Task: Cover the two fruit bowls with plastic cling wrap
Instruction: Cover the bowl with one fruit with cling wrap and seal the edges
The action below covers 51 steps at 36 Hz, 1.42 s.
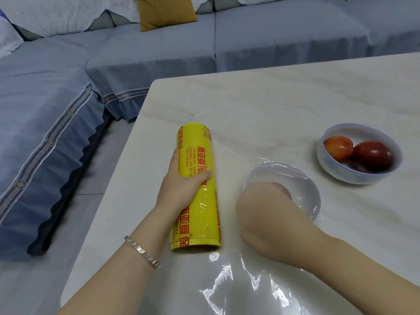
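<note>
My left hand [181, 186] grips a yellow cling wrap roll [196, 164] that lies on the white table [272, 103]. Clear film [238, 289] runs from the roll towards me and over the near white bowl [305, 189], where it is stretched across the top. My right hand [268, 221] rests at that bowl's near left rim, on the film; its fingers are hidden. Something pinkish shows blurred through the film by the hand. A second bowl [336, 172], patterned white and uncovered, stands further right with red fruit [372, 155] inside.
The table's left edge runs close beside the roll. A blue-covered sofa [56, 105] wraps around the left and back, with a mustard cushion [166, 12] on it. Grey tiled floor [86, 201] lies between sofa and table.
</note>
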Tool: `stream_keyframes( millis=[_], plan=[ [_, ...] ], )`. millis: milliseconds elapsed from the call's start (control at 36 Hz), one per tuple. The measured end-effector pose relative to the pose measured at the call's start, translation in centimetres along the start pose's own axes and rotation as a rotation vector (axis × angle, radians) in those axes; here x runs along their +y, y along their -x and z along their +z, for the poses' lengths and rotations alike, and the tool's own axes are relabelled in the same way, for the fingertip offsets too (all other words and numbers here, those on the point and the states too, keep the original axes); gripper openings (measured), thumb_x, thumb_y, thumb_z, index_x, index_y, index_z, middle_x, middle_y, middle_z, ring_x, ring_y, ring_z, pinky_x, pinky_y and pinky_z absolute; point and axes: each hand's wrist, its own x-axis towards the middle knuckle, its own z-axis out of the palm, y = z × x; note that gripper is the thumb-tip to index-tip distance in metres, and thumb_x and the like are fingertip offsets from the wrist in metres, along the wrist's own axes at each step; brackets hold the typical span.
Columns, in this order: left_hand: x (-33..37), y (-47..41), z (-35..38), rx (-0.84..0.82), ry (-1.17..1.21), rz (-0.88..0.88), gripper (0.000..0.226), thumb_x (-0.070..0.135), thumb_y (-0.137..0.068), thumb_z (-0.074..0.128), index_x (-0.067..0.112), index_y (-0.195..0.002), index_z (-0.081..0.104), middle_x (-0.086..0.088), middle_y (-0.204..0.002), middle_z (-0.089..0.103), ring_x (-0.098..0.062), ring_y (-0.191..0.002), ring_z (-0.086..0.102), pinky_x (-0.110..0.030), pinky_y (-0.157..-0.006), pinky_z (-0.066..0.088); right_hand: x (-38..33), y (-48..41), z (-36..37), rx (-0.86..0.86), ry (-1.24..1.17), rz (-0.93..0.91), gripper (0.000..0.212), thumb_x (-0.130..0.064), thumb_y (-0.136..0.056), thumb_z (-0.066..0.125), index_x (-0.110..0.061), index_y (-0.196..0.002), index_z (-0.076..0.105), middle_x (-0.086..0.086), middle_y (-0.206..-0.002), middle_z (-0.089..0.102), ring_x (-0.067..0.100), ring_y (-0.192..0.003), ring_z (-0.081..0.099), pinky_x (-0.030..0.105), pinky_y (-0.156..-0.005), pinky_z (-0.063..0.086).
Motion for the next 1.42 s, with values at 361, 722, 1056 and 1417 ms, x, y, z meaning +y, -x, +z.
stream_keyframes(
  millis=[361,722,1056,1417],
  plan=[
    [-0.2,-0.1,0.1,-0.009,-0.002,-0.004,0.094,0.050,-0.069,0.074,0.045,-0.143,0.017,0.010,-0.121,0.052,-0.023,-0.106,0.058,-0.049,-0.093,0.049,0.2,-0.8,-2.1,-0.285,0.099,0.088,0.020,-0.025,-0.066,0.042,-0.026,-0.069,0.061,-0.003,-0.077,0.055,0.014,-0.053,0.047,0.023,-0.048,0.042],
    [-0.2,-0.1,0.0,-0.018,0.007,-0.009,0.094,0.050,-0.074,0.071,0.045,-0.145,0.009,0.012,-0.115,0.048,-0.021,-0.104,0.058,-0.046,-0.091,0.050,0.8,-4.5,-6.3,-0.327,0.083,0.398,0.037,-0.026,-0.087,0.061,-0.033,-0.123,0.055,-0.016,-0.097,0.066,0.008,-0.088,0.062,0.033,-0.080,0.051],
    [0.3,0.2,-1.2,0.072,0.191,0.027,0.090,0.028,-0.072,0.079,0.037,-0.141,0.023,0.015,-0.102,0.052,-0.013,-0.088,0.059,-0.030,-0.076,0.048,8.3,1.5,-5.0,-0.162,0.032,0.963,0.030,-0.022,-0.091,0.052,-0.012,-0.118,0.059,0.011,-0.117,0.063,0.024,-0.107,0.058,0.030,-0.091,0.039],
    [5.5,-4.6,-1.4,0.434,0.191,0.359,0.104,0.020,-0.064,0.085,0.021,-0.144,0.018,-0.001,-0.143,0.024,-0.009,-0.126,0.032,-0.018,-0.095,0.028,9.0,1.8,-3.0,-0.172,-0.040,1.087,0.037,-0.019,-0.096,0.036,-0.015,-0.060,0.044,0.004,-0.064,0.050,0.026,-0.076,0.050,0.031,-0.065,0.032]
  ],
)
